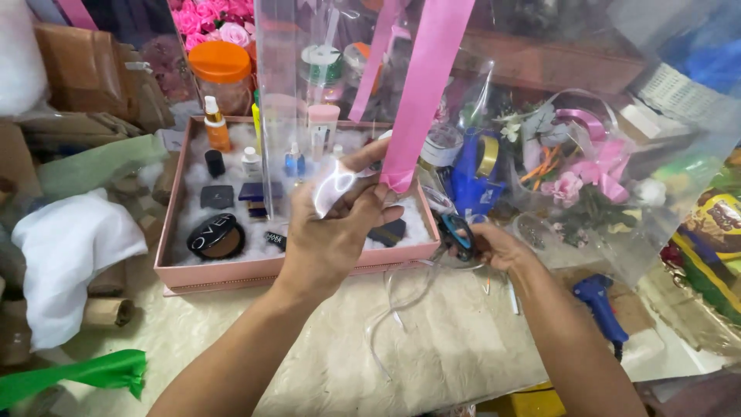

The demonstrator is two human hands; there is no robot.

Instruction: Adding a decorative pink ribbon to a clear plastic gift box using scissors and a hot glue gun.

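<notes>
Above a pink box [231, 272] of cosmetics, the left hand [333, 232] pinches the lower end of a pink ribbon [421, 93] between thumb and fingers, against clear film [309, 100]. Just right of it, the right hand [498, 249] is closed around blue-handled scissors [455, 234], near the box's right corner. Farther right lie pink flowers [575, 181] and a blue glue gun [598, 305].

A long flat pink satin ribbon [423, 93] hangs down taut — its lower end pinched over crinkled clear cellophane sheet [333, 185]; blue-handled scissors [457, 234] lie low right.
</notes>
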